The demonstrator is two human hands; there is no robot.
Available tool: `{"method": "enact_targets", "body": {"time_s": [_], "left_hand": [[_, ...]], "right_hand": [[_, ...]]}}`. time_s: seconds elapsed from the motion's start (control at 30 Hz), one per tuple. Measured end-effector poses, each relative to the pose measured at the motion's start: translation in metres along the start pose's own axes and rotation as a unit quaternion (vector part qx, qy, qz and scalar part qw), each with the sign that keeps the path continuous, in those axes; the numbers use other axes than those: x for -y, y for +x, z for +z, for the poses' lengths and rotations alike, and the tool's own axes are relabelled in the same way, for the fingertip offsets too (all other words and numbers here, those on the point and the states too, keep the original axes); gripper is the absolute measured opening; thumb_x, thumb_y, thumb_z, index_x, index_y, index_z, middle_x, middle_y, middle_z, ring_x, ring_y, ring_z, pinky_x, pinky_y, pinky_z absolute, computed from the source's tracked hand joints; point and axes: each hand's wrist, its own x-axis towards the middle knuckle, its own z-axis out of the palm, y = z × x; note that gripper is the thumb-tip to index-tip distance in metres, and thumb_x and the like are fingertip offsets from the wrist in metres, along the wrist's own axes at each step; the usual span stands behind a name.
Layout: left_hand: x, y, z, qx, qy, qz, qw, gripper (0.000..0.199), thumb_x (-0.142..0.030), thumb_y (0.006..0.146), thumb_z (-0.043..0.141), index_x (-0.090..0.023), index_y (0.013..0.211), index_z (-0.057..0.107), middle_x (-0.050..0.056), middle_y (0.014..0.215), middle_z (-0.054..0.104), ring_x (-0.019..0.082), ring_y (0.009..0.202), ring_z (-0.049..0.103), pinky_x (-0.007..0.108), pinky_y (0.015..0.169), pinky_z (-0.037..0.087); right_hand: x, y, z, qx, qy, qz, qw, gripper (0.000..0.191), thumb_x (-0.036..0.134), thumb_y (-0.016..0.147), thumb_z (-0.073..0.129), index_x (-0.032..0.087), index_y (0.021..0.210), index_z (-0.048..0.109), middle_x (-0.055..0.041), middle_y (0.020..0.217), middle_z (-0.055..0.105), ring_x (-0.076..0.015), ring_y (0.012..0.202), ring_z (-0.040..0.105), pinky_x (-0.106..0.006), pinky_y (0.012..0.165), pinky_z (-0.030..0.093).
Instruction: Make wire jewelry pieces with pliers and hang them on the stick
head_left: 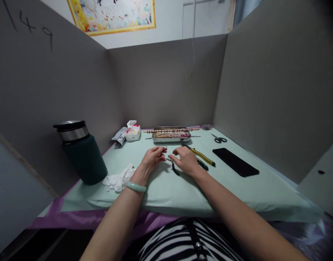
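Note:
My left hand is closed, with thumb and fingertips pinching a small ring-shaped piece of jewellery that carries red beads. A pale green bangle circles that wrist. Just to the right, my right hand has bent fingers around a small pair of pliers with red and black handles. Their slim jaws point left, towards my left hand, and one handle shows below the thumb; the palm side is hidden. Larger yellow-handled pliers lie beyond my right hand, and a dark handle shows beside it.
A metal tray of beads stands at the back, with beaded sticks across it. Scissors and a black phone lie right. At left are a dark green bottle, crumpled tissue and a tissue pack. Grey partitions enclose the table.

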Motion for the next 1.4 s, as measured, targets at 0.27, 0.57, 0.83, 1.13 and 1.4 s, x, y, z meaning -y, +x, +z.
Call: {"method": "enact_targets", "body": {"time_s": [0.27,0.57,0.83,1.13,1.4], "left_hand": [[-0.007,-0.003,0.004,-0.038,-0.008,0.013,0.999,0.031,-0.027,0.062,0.077,-0.009,0.081,0.060,0.005,0.076,0.063,0.006,0.052,0.053,0.024,0.055,0.049],[-0.004,-0.002,0.000,-0.035,-0.004,0.016,0.999,0.030,-0.028,0.063,0.077,-0.011,0.081,0.059,0.006,0.081,0.063,0.008,0.057,0.056,0.025,0.057,0.049],[-0.005,-0.002,0.000,-0.037,-0.015,0.013,0.999,0.029,-0.028,0.064,0.076,-0.013,0.081,0.058,0.006,0.083,0.064,0.008,0.057,0.056,0.025,0.057,0.048],[-0.003,0.000,-0.001,-0.068,0.013,0.038,0.997,0.032,-0.030,0.062,0.076,-0.012,0.083,0.059,0.004,0.075,0.062,0.008,0.056,0.055,0.025,0.057,0.047],[-0.005,-0.003,0.010,-0.076,0.121,0.075,0.987,0.032,-0.036,0.062,0.074,-0.012,0.080,0.062,0.005,0.071,0.065,0.010,0.051,0.055,0.024,0.050,0.043]], "right_hand": [[0.003,-0.008,0.002,0.163,-0.196,-0.017,0.967,0.026,0.032,0.078,0.053,0.013,0.092,0.064,-0.0143,0.098,0.062,-0.0256,0.095,0.053,-0.031,0.077,0.035],[-0.009,0.006,0.004,0.099,0.045,0.119,0.987,0.007,0.020,0.063,0.059,0.015,0.068,0.060,-0.0081,0.074,0.062,-0.0205,0.073,0.055,-0.030,0.066,0.037],[-0.007,0.012,-0.026,0.180,0.728,0.307,0.586,0.036,0.050,0.083,0.047,0.018,0.098,0.058,-0.0091,0.091,0.064,-0.0216,0.087,0.059,-0.042,0.077,0.046],[0.010,0.001,-0.017,0.305,0.682,0.204,0.633,0.038,0.019,0.085,0.048,0.018,0.123,0.050,-0.0096,0.093,0.066,-0.0203,0.087,0.061,-0.043,0.077,0.050],[0.007,0.001,-0.007,0.288,0.574,0.196,0.741,0.031,0.035,0.085,0.050,0.018,0.111,0.053,-0.0054,0.071,0.065,-0.0159,0.058,0.060,-0.031,0.052,0.053]]}}
